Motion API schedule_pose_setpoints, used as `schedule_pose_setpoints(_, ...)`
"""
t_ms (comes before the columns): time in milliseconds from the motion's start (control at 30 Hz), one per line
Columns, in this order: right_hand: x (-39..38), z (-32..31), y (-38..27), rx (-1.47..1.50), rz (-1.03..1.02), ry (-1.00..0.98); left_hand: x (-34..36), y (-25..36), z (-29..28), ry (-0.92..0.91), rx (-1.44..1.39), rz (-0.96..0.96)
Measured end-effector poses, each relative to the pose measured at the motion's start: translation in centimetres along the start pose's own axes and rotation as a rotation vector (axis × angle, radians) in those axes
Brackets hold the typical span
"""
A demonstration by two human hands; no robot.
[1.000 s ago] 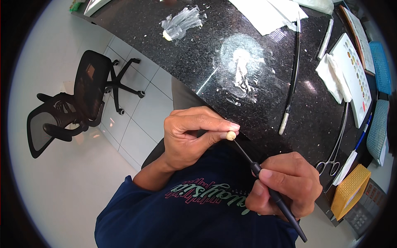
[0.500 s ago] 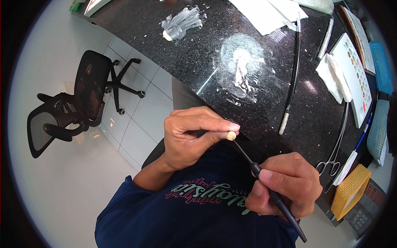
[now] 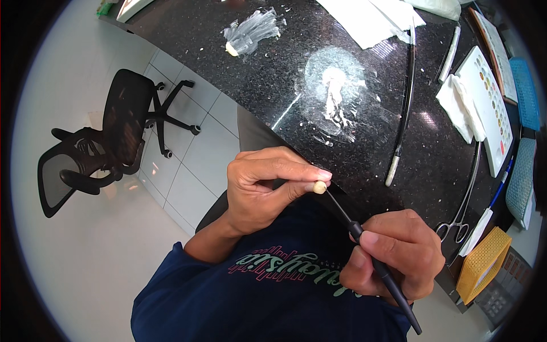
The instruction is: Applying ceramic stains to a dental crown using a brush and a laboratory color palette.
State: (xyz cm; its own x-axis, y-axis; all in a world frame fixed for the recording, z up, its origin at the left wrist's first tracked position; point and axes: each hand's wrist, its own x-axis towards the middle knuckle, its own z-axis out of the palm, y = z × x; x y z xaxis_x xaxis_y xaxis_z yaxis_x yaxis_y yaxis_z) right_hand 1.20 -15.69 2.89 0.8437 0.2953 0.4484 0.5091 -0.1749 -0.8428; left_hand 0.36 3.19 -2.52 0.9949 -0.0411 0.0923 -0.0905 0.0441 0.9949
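Pinching a tiny cream-coloured piece (image 3: pixel 319 186) between thumb and fingertips, the left hand (image 3: pixel 263 188) is closed tight on it, holding it up just in front of the counter edge, above the lap. The right hand (image 3: pixel 393 262) is wrapped shut around a thin black-handled tool (image 3: pixel 376 265), pen-style, and the fine tip meets the little piece right at the pinch.

What's changed in the last second? Pretty much nothing. Both hands sit in the same spot, the tool at the same angle, tip on the piece as before. So my guess is this is slow, fiddly detail work on that piece, tiny strokes rather than big moves, and it's mid-way, not wrapping up.

Counting outward from there:
- one small piece, one black tool, two hands
- one black speckled counter (image 3: pixel 239 85) with two whitish smears: one round patch in the middle (image 3: pixel 333 94) and one streaky smudge further back (image 3: pixel 250 34)
- one long thin black instrument with a pale tip (image 3: pixel 403 114) lying on the counter
- one pair of metal scissor-handled forceps (image 3: pixel 461 211) near the right edge
- one crumpled white cloth (image 3: pixel 460 108) beside one white palette-like card with coloured dots (image 3: pixel 487 97)
- one yellow basket (image 3: pixel 481 265), two blue ones (image 3: pixel 525 94) at far right
- some white paper sheets (image 3: pixel 364 17) at the back
- one black office chair (image 3: pixel 108 148) on the tiled floor
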Motion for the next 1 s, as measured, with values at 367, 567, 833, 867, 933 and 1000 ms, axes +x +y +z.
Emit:
schedule_pose_setpoints(367, -0.13, -0.33, -0.11, 0.008, 0.018, -0.02, -0.04, -0.01, 0.14, 0.005, -0.031, -0.007)
schedule_pose_setpoints(567, -0.07, -0.12, -0.17, 0.021, 0.014, -0.009, 0.01, 0.01, 0.22, 0.012, -0.032, -0.008)
schedule_pose_setpoints(833, -0.09, -0.13, -0.19, 0.0, 0.0, 0.017, 0.23, -0.17, 0.04, -0.016, 0.003, 0.039)
schedule_pose_setpoints(867, -0.18, -0.28, -0.29, 0.006, -0.005, 0.032, 0.25, -0.1, 0.14, -0.016, 0.0, 0.044)
schedule_pose_setpoints(933, -0.51, -0.24, -0.29, 0.018, -0.02, 0.102, 0.16, 0.11, 0.3, 0.003, -0.008, 0.029)
schedule_pose_setpoints(1000, -0.61, -0.27, 0.0, 0.038, -0.068, 0.191, -0.21, 0.1, 0.22, 0.018, -0.021, 0.041)
